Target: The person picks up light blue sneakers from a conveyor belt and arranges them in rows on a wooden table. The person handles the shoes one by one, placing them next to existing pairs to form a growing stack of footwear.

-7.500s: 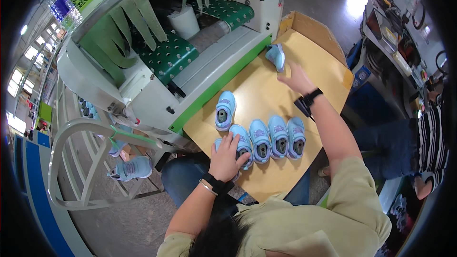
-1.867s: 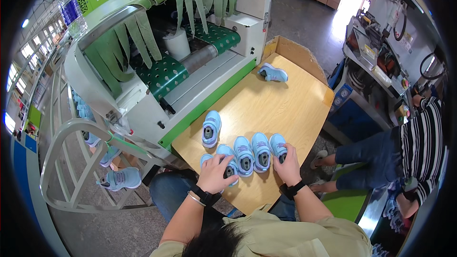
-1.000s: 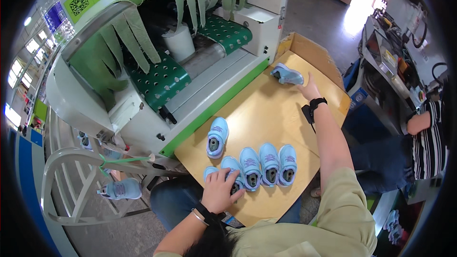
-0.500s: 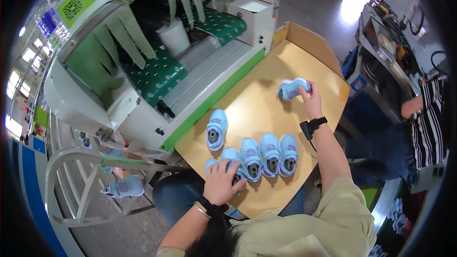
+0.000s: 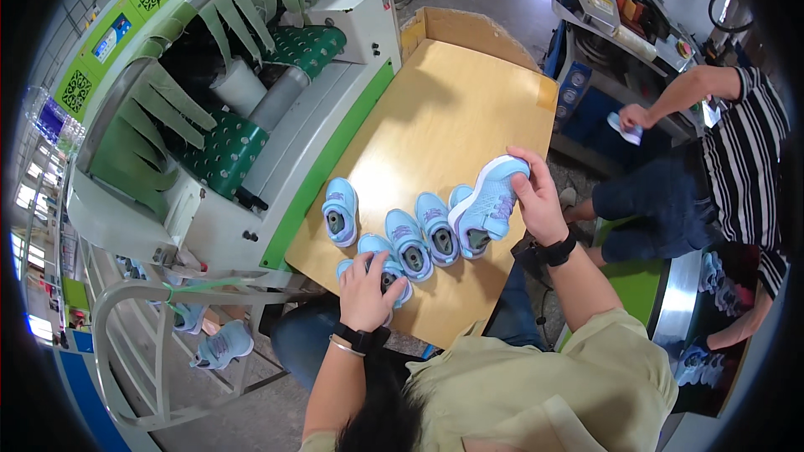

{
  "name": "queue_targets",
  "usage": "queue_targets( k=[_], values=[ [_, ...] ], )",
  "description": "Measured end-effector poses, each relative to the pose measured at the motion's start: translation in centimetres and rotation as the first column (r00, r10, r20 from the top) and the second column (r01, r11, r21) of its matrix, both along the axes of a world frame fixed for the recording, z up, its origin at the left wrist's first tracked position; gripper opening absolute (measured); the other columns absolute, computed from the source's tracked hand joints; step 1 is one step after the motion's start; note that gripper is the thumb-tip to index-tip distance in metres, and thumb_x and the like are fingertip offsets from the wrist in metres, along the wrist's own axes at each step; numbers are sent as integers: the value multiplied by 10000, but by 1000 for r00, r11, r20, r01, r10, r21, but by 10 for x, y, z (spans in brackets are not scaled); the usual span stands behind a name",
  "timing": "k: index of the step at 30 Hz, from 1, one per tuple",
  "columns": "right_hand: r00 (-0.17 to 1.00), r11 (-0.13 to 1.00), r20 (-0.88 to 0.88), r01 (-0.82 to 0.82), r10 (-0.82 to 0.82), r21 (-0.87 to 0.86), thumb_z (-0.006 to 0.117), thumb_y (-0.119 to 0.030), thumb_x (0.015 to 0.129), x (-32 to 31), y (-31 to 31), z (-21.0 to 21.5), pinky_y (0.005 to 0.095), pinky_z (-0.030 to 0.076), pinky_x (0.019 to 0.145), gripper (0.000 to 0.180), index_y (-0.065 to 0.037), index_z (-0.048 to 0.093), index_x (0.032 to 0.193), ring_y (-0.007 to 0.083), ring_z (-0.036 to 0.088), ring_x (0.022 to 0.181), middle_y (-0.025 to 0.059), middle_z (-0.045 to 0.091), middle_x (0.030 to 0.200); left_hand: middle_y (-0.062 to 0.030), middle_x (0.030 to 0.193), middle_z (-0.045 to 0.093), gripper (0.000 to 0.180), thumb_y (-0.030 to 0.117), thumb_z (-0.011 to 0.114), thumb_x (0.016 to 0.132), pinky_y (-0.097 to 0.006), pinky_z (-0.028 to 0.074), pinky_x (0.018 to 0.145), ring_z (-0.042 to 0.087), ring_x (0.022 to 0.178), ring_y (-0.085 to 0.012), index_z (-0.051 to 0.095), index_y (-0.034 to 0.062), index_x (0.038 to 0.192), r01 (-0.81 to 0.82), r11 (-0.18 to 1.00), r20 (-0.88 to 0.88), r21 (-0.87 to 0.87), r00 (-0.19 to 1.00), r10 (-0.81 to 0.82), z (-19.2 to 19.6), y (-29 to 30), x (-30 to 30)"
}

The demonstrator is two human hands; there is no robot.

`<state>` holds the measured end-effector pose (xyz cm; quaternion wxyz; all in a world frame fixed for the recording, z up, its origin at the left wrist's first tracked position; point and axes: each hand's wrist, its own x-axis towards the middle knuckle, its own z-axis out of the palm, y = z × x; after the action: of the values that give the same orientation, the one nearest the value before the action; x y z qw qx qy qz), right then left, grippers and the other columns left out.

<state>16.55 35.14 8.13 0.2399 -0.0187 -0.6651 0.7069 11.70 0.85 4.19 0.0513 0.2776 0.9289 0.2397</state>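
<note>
With thumb and fingers, my right hand [image 5: 540, 201] grips a light blue child's sneaker [image 5: 492, 208] with a purple strap. It is raised over the right end of a row of matching shoes. Fingers curled over its upper, my left hand [image 5: 364, 295] grips a sneaker [image 5: 375, 244] near the row's left end; another shoe beside it is mostly covered by that hand. Between my hands stand blue sneakers [image 5: 408, 243], dark inserts showing in their openings. A shoe behind the raised one is partly hidden. Farther left, a single sneaker [image 5: 340, 211] stands apart.
A wooden tabletop [image 5: 469, 109] with a cardboard edge [image 5: 477, 29] adjoins a white and green conveyor machine [image 5: 289, 146] with hanging strips. Lower left, a metal rack [image 5: 126, 326] holds shoes. At right, a co-worker in a striped shirt [image 5: 741, 146] holds a light-coloured piece.
My right hand has brought its sneaker from the far right of the tabletop back toward me, over the row. My left hand stays on its shoe. The whole view has shifted.
</note>
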Motion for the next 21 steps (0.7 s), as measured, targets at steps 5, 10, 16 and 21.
queue_targets(
  k=[5,10,16,21],
  values=[
    [998,996,-31,-62,61,-61,632,-238,1066,15,-14,-9,274,452,1010,414,-62,522,1423,118,563,1159,26,598,1263,-187,1379,542,620,467,720,918,-508,418,1059,544,1234,-424,581,118,1411,18,1000,-26,-16,999,-19,-2,-2,1],
    [989,954,-66,-142,129,-264,618,-251,1072,19,-24,-11,271,466,977,388,-80,529,1409,113,578,1117,25,613,1240,-183,1375,543,612,463,716,918,-508,417,1062,543,1239,-421,584,117,1405,7,1000,-13,-30,1000,-7,-1,-3,2],
    [983,903,-66,-181,169,-389,600,-233,1080,20,-36,-14,287,485,971,349,-101,534,1396,119,598,1109,23,618,1228,-178,1373,546,615,480,704,918,-510,416,1065,541,1252,-416,587,118,1401,9,1000,-8,-16,1000,-9,-3,-4,1],
    [979,828,-81,-199,185,-524,593,-228,1083,20,-42,-15,311,502,990,337,-105,530,1390,135,611,1122,26,620,1216,-170,1366,550,618,484,703,914,-508,413,1069,542,1252,-409,591,119,1399,4,1000,-7,-13,1000,-4,-2,-2,0]
  ],
)
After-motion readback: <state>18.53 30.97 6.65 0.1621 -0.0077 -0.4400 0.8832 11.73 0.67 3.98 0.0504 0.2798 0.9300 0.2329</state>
